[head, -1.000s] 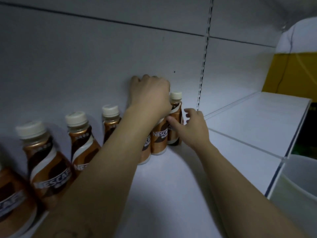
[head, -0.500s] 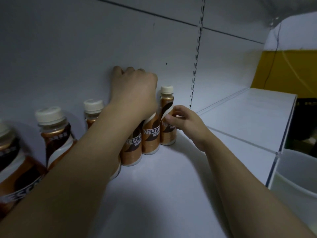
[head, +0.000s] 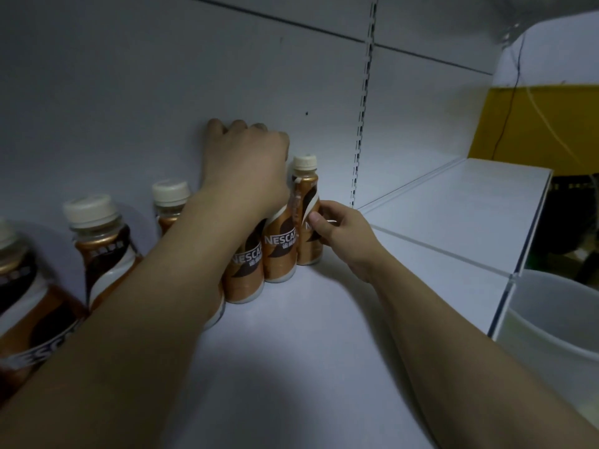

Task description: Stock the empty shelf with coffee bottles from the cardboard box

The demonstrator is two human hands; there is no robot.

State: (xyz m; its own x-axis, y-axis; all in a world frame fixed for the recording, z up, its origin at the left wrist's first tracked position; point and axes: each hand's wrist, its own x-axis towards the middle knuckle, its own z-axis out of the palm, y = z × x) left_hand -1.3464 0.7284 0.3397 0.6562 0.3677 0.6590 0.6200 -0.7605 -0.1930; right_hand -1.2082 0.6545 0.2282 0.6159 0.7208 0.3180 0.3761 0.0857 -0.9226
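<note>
A row of brown plastic coffee bottles with cream caps and brown-and-white labels stands upright along the back of the white metal shelf (head: 291, 367), against its white rear panel (head: 129, 92). The rightmost bottle (head: 307, 218) stands at the end of the row, just short of the slotted upright strip (head: 363, 124). The right hand (head: 343, 234) pinches this bottle at its label, thumb and fingertips closed on its right side. Touching it on the left is the next bottle (head: 279, 254) (its cap hidden by the other hand), and beside that a third one (head: 243, 273).

The left hand (head: 246, 166) lies curled over the tops of those hidden-capped bottles, knuckles up and fingers bent toward the rear panel; whether it truly clamps a cap I cannot tell. Further left, behind the left forearm, stand more bottles: one with its cap showing (head: 171, 202), another nearer (head: 100, 247), and one at the frame edge (head: 22, 303).

To the right sit a white bucket (head: 551, 325) below the shelf edge and a yellow panel (head: 531, 121) beyond.
</note>
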